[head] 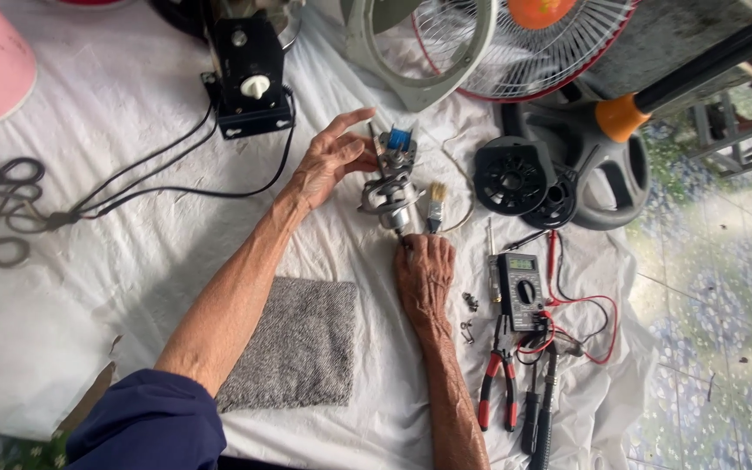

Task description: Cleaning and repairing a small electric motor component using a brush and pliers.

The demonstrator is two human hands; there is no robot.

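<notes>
On white cloth (132,287), both hands — left hand (328,161), right hand (424,278) — seemingly steadying motor (391,193).

Left of the fan motor (391,187) bare white sheet (132,252) gives passage; right, a paintbrush (435,207), black housing (512,177) and multimeter (520,292) crowd close.

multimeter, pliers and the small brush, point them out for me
multimeter (520,292), head view, on its dial
pliers (498,383), head view, on the red handles
small brush (436,207), head view, on its dark ferrule below the bristles
</notes>
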